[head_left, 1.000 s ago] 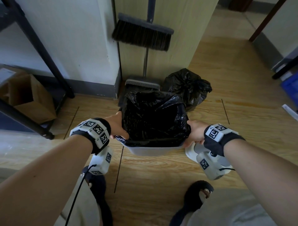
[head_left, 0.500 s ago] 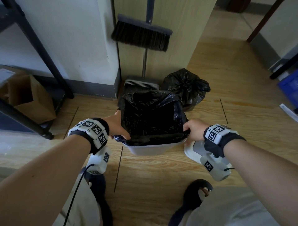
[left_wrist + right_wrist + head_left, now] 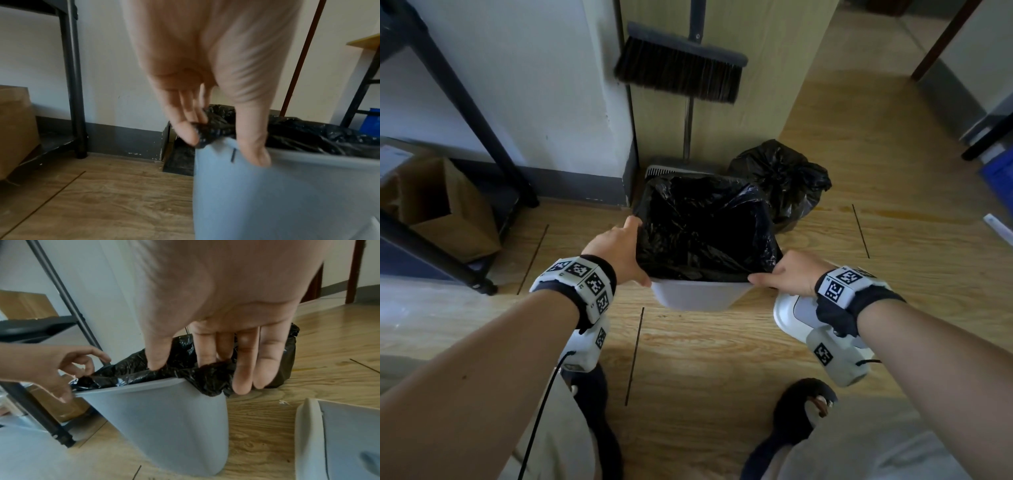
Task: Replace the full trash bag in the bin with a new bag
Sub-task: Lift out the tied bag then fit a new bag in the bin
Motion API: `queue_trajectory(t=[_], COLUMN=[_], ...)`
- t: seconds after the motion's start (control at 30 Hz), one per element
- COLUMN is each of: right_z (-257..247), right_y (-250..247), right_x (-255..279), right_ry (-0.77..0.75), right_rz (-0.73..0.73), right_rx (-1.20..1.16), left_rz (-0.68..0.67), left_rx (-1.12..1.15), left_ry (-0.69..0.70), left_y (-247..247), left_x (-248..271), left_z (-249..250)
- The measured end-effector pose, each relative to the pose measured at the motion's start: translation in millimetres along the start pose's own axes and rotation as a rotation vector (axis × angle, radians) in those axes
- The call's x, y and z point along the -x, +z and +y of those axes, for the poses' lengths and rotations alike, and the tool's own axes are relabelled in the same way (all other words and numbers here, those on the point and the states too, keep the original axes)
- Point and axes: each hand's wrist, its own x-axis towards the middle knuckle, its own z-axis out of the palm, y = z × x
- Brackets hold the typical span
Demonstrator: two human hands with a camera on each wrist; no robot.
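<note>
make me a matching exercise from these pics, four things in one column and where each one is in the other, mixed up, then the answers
Things
1. tied black bag
2. bin lid
3. broom
4. cardboard box

Places
A. on the low dark shelf
B. on the floor under the right wrist
C. behind the bin
D. hanging above the dustpan

Pairs: 1-C, 2-B, 3-D, 4-A

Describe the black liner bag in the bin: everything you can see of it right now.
The liner bag is thin, glossy, crinkled black plastic, open inside the pale grey bin. Its edge is bunched along the near rim. The left hand pinches it at one corner, the right hand at the other, folding it outward.
</note>
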Motion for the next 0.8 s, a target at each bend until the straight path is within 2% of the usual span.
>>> queue_trajectory(t=[0.07, 0.13, 0.3, 0.47, 0.6, 0.7, 0.8], right_z=[-2.9, -6.0, -6.3, -6.6, -6.5, -10.2, -9.5], right_y=[1.8, 2.8, 3.1, 1.6, 2.3, 7.3, 17.5], right_x=[-3.0, -3.8, -5.5, -9.8, -12.4, -12.6, -15.1], right_ry=[-0.001, -0.02, 0.013, 0.11, 0.211, 0.202, 0.111], right_rz=[0.008, 0.008, -0.052, -0.195, -0.211, -0.187, -0.158], right_rx=[-0.007, 0.043, 0.083, -0.075, -0.198, -0.138, -0.025], left_rz=[0.094, 0.115, 0.081, 0.02, 0.029, 0.039, 0.057], left_rx=[-0.022, -0.046, 0.001, 0.029, 0.039, 0.042, 0.076], left_ry=[0.041, 0.084, 0.082, 0.093, 0.128, 0.151, 0.141], left_y=[-0.4, 0.7, 2.5, -2.3, -3.2, -1.3, -1.6], left_x=[3.7, 4.7, -1.0, -5.2, -4.2, -1.8, -0.4], left_z=[-0.3, -0.7, -5.5, -10.2, -16.1, -20.3, -23.7])
